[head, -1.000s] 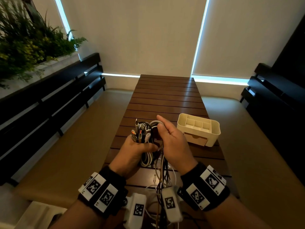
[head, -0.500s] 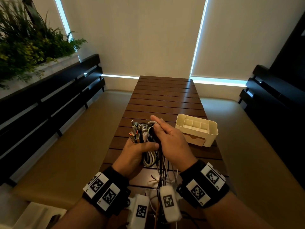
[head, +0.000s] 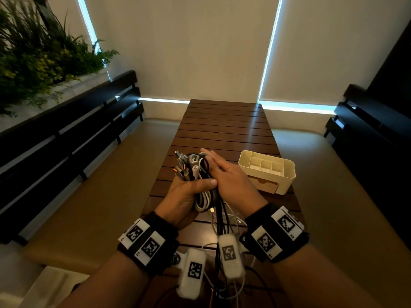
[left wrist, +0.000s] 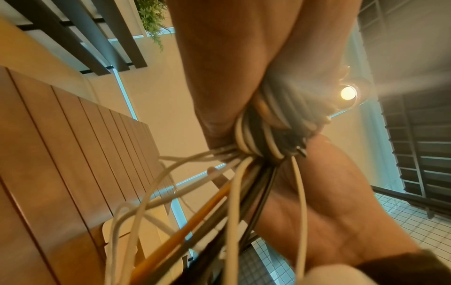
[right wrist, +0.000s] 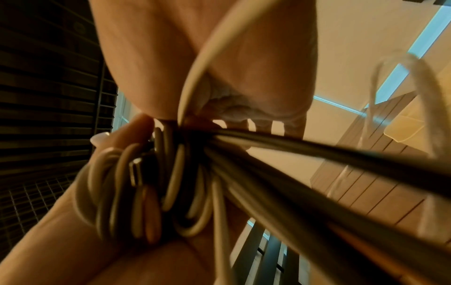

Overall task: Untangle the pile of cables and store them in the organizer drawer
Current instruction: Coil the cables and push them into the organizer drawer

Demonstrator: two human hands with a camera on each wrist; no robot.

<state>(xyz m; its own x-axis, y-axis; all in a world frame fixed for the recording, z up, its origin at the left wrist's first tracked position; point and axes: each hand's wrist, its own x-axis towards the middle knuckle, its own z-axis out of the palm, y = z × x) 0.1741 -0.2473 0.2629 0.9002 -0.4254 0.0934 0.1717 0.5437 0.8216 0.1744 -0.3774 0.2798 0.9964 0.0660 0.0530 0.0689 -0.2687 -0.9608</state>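
A bundle of white, black and grey cables (head: pixel 195 165) stands upright in my left hand (head: pixel 189 192), which grips it with the thumb across the front. Several plugs stick out of its top. My right hand (head: pixel 222 172) lies against the bundle's right side with straight fingers; its thumb is hidden. Loose cable ends (head: pixel 222 216) hang from the bundle down to the table. In the left wrist view the coiled cables (left wrist: pixel 256 142) sit between both palms. The cream organizer (head: pixel 287 174) stands to the right, its drawer (head: pixel 264 185) closed.
The slatted wooden table (head: pixel 224 130) runs away from me, with dark benches (head: pixel 66 152) along both sides. A planter with greenery (head: pixel 33 58) sits at the upper left. More cable ends (head: pixel 251 283) trail over the table's near edge.
The bundle and both hands have shifted slightly. My right fingers, earlier curved over the bundle's top by a white loop, now lie flat along its right side.
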